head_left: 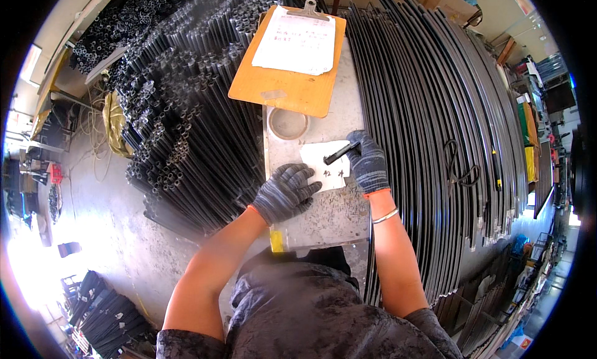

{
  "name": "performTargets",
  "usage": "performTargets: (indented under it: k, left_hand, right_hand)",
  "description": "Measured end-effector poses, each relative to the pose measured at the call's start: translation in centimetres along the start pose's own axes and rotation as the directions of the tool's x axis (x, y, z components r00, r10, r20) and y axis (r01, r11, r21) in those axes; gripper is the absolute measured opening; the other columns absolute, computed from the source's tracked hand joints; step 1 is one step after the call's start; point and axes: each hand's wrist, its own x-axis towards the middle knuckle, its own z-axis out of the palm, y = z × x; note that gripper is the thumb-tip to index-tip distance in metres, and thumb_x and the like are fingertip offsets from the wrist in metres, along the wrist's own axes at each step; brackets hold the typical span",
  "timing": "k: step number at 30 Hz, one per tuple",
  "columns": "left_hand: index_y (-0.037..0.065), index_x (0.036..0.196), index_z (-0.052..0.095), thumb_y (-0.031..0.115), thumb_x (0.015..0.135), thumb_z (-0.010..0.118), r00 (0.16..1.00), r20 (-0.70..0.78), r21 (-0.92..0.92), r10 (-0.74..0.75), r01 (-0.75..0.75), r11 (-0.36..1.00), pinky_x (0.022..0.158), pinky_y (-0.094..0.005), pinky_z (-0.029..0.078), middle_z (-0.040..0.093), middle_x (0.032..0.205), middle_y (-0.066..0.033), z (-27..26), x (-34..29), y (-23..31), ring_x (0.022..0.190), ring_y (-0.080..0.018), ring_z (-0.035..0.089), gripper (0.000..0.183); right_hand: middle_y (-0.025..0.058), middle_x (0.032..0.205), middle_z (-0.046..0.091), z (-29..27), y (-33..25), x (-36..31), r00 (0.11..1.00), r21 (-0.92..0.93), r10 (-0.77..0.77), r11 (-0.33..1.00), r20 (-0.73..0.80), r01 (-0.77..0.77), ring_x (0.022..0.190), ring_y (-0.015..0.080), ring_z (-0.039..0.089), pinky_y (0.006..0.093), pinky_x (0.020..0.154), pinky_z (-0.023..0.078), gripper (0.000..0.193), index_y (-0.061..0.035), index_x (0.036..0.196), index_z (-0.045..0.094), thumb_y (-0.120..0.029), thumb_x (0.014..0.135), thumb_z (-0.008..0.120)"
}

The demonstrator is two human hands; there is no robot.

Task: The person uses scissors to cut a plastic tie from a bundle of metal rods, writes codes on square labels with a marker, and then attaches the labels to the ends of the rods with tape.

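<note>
A small white sheet of paper with dark handwriting lies on a worn, pale tabletop. My right hand, in a grey striped knit glove, grips a black marker pen slantwise over the sheet's right side; whether its tip touches the paper I cannot tell. At the sheet's lower left rests my left hand, gloved alike, holding nothing, its fingers slightly apart and the fingertips by the paper's edge. Beyond them sits a roll of clear tape, below an orange-brown clipboard with written white sheets under its clip.
Long dark metal tubes lie in rows right of the table, with a black strap loop on them. Bundled tubes with open ends crowd the left side. More dark stock stands at lower left. A cardboard box is at the back.
</note>
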Motion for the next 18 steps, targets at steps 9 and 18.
performTargets:
  k: [9, 18]
  left_hand:
    - [0.014, 0.114, 0.063, 0.031, 0.075, 0.064, 1.000, 0.017, 0.006, -0.009, 0.009, 1.000, 0.104, -0.0421, 0.035, 0.056, 0.121, -0.0108, 0.0, 0.1, -0.1, 0.117, -0.0285, 0.049, 0.043]
    - [0.014, 0.116, 0.061, 0.030, 0.073, 0.065, 0.999, 0.005, 0.006, 0.037, -0.037, 0.999, 0.102, -0.0434, 0.037, 0.056, 0.118, -0.0106, 0.0, 0.2, -0.1, 0.115, -0.0286, 0.050, 0.046]
  right_hand:
    - [0.0143, 0.103, 0.066, -4.0, -4.4, 0.7, 0.921, -0.323, -0.278, 0.928, -0.273, 0.185, 0.094, 0.0272, 0.064, 0.0352, 0.085, 0.052, 0.030, -0.0051, 0.113, 0.059, -0.005, 0.084, 0.064]
    - [0.0097, 0.092, 0.066, 2.8, -3.7, -5.5, 0.950, 0.016, -0.291, 0.955, -0.110, 0.295, 0.091, 0.0257, 0.063, 0.0377, 0.093, 0.047, 0.017, -0.0058, 0.091, 0.064, -0.006, 0.075, 0.069]
